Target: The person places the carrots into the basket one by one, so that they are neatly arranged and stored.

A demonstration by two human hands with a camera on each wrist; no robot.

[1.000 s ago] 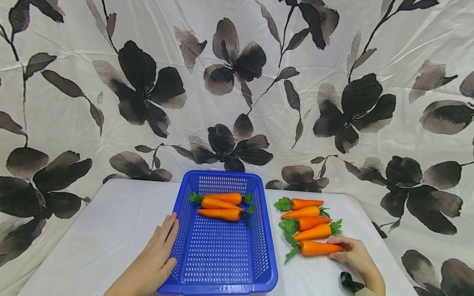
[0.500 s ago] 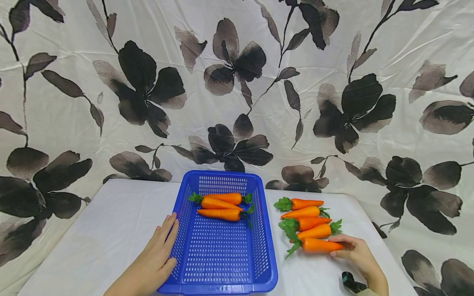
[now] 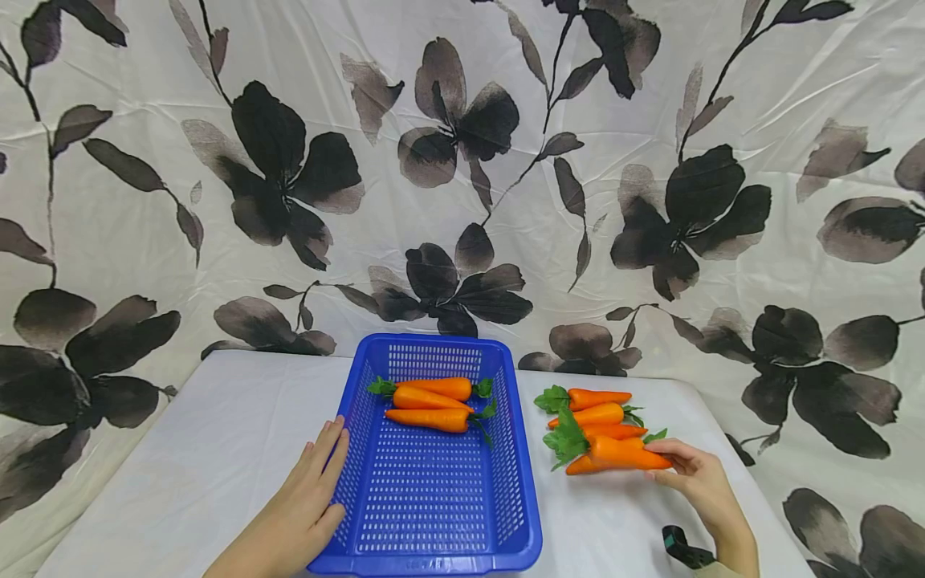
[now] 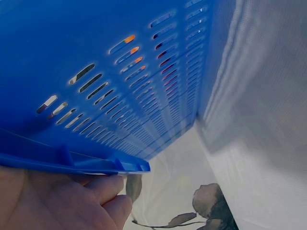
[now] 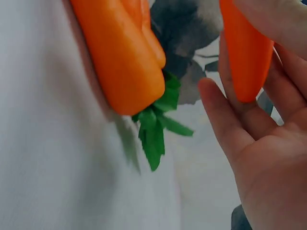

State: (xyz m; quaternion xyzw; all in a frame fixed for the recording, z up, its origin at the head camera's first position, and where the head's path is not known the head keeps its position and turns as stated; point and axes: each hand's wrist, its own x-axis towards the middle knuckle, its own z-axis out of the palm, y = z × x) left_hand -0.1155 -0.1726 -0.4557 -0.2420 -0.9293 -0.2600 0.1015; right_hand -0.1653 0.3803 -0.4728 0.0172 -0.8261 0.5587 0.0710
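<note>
My left hand (image 3: 299, 494) lies along the left rim of a blue perforated plastic basket (image 3: 433, 514), its fingers extended. In the left wrist view, the fingers (image 4: 103, 189) touch the rim. Three orange carrots (image 3: 433, 419) with green tops lie across the far part of the basket. Right of it, my right hand (image 3: 697, 478) pinches a carrot (image 3: 627, 455) by its narrow tip, leafy end pointing left. The held carrot (image 5: 247, 57) is raised above the table in the right wrist view, beside a lying carrot (image 5: 122, 72) with green leaves.
Several carrots (image 3: 598, 398) lie in a column on the white-covered table (image 3: 600, 538), their tops facing alternate sides. A floral cloth (image 3: 549, 185) hangs behind the table. A black device (image 3: 682, 548) sits at my right wrist.
My right hand has lifted the nearest carrot off the table and away from me, so it now overlaps the carrot behind it. The left hand and basket have stayed put.
</note>
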